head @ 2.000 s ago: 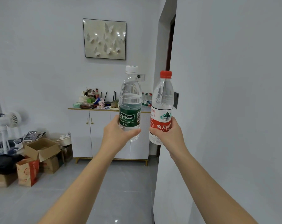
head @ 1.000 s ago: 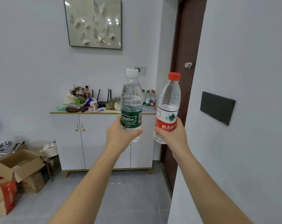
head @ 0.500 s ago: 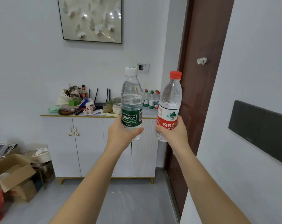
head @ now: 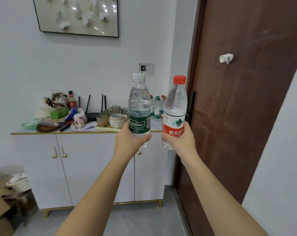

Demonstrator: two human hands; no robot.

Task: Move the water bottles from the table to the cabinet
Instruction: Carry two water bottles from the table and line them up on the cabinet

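My left hand (head: 129, 142) grips a clear water bottle with a green label and white cap (head: 139, 106), held upright at chest height. Beside it my right hand (head: 181, 142) holds a second upright bottle with a red label and red cap (head: 175, 106). Both are in the air in front of a white cabinet (head: 79, 167) with gold knobs. Several small water bottles (head: 157, 106) stand at the back right of the cabinet top, partly hidden behind the two held bottles.
The cabinet top carries clutter on the left (head: 57, 114), a black router (head: 92, 114) and stacked bowls (head: 117, 120). A brown door (head: 237, 99) stands to the right, a grey wall corner (head: 283, 150) nearer. Cardboard boxes (head: 1, 210) sit on the floor at left.
The view has come closer to the cabinet and door, which now look larger. Both hands still hold their bottles upright in the same way.
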